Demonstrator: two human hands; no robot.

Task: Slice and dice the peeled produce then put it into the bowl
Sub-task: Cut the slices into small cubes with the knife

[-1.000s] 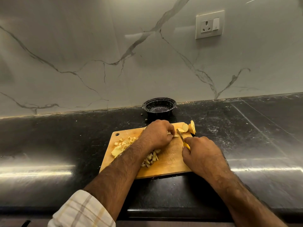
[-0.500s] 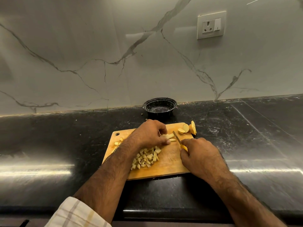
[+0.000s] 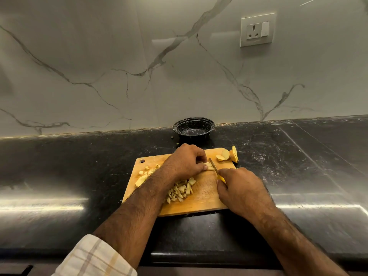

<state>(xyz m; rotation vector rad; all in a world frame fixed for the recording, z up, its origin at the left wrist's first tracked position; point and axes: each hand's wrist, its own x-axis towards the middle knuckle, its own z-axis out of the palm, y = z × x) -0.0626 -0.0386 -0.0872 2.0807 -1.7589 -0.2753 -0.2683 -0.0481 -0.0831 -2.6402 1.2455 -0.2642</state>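
A wooden cutting board lies on the black counter. My left hand pinches a few pale produce strips down on the board. My right hand grips a yellow-handled knife, its blade resting against those strips. Diced pieces are piled in front of my left wrist, and more pieces lie at the board's left side, partly hidden by my forearm. Round slices sit at the board's far right corner. The black bowl stands behind the board by the wall.
The black counter runs left and right of the board, with its front edge near me. A marble backsplash rises behind the bowl, carrying a wall socket at the upper right. Small scraps lie on the counter left of the bowl.
My left hand drew back to the left along the strips, uncovering the pile of diced pieces. The knife shifted slightly left with it and keeps cutting.
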